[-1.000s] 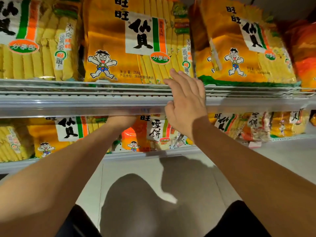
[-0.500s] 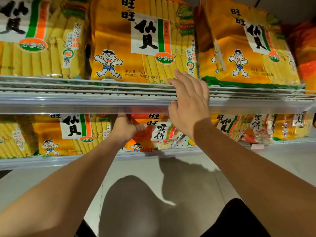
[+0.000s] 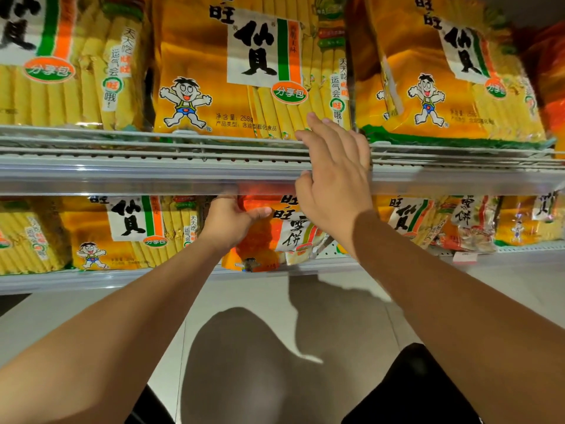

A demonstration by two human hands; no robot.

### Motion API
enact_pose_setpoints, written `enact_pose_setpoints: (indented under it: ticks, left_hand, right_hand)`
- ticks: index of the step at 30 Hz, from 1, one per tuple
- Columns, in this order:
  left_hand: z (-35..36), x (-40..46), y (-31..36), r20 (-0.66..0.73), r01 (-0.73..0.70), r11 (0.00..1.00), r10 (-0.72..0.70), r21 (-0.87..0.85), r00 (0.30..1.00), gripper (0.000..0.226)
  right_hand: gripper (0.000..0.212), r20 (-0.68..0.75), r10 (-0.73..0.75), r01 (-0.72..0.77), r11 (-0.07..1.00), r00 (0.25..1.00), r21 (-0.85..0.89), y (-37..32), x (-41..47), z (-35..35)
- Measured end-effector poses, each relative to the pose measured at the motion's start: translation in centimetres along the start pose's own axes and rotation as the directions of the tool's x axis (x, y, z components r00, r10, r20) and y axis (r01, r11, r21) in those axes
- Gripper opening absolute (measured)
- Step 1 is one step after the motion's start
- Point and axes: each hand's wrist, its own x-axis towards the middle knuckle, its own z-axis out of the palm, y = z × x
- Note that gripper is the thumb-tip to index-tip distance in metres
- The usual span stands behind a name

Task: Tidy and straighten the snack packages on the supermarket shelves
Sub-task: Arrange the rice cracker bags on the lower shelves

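While the right hand (image 3: 334, 179) rests on the upper shelf (image 3: 153, 172), the left hand (image 3: 229, 220) grips an orange package (image 3: 263, 237).

Pale floor tiles (image 3: 250, 301), perhaps glossy

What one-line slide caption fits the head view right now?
Left hand grips an orange snack pack on the lower shelf while the right hand rests open against the upper shelf rail.
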Motion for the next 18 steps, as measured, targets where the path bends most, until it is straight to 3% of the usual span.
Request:
enact_pose_setpoints:
  ticks: [3,6,9,11,13,15,18]
  left_hand:
    - [-1.2,-1.7,0.1,0.018,-0.045,0.999,0.046,-0.011,0.999,0.035]
    - [-3.0,-4.2,0.0,0.036,0.068,0.987,-0.063,-0.145,0.997,0.035]
    - [-4.8,-7.5,0.9,0.068,0.239,0.961,-0.232,-0.138,0.970,0.035]
    - [-6.2,-10.2,2.1,0.087,0.399,0.905,-0.390,-0.147,0.917,0.034]
    - [-7.5,-13.2,3.6,0.090,0.518,0.854,-0.513,-0.054,0.854,0.028]
    - [-8.9,-16.1,5.7,0.061,0.618,0.784,-0.620,0.060,0.782,0.028]
    - [-10.9,-19.7,11.0,0.116,0.706,0.705,-0.708,0.064,0.696,0.034]
  right_hand:
    - [0.051,-0.005,-0.003,0.003,1.000,1.000,-0.005,0.0,-0.1,-0.2]
    - [0.053,0.037,0.008,-0.008,1.000,0.999,-0.008,-0.2,-0.4,-0.8]
    - [0.065,0.235,0.043,-0.048,0.999,0.971,0.018,-0.4,-0.4,-2.2]
    - [0.074,0.397,0.067,-0.112,0.989,0.915,0.092,-0.7,-1.3,-3.9]
    - [0.075,0.563,0.124,-0.271,0.945,0.817,0.184,-1.4,-3.7,-6.6]
    - [0.072,0.724,0.229,-0.535,0.815,0.651,0.224,-2.6,-6.7,-10.4]
    - [0.079,0.908,0.335,-0.820,0.573,0.250,0.014,-4.2,-10.3,-17.4]
